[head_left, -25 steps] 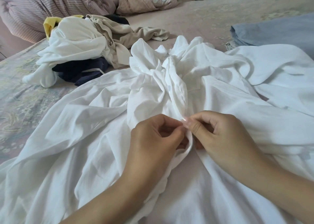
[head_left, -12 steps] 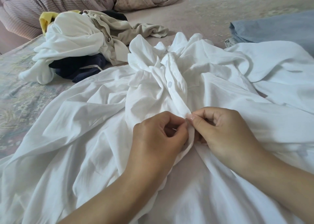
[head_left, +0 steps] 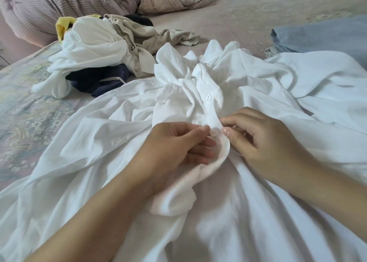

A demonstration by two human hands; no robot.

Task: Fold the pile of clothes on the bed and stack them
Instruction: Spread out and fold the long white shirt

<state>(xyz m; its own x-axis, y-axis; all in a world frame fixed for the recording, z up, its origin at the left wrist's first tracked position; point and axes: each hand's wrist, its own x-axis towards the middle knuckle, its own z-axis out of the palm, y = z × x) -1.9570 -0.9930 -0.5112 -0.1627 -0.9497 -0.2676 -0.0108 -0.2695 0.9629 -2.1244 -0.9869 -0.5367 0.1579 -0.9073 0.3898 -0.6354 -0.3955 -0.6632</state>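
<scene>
At centre frame, the white shirt's button placket is pinched by the left hand and right hand; the pile of clothes is seen upper left.

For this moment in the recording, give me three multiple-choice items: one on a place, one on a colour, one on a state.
1. Where is the unfolded pile relative to the white shirt?
A. far left
B. far right
C. under it

2. What colour is the folded garment at the right edge?
A. red
B. light blue
C. black

3. What are both hands doing?
A. resting flat
B. pinching the shirt placket at a button
C. lifting a pillow

Answers: A, the pile lies far left; B, the folded garment is light blue; B, left hand and right hand meet at the button.
</scene>
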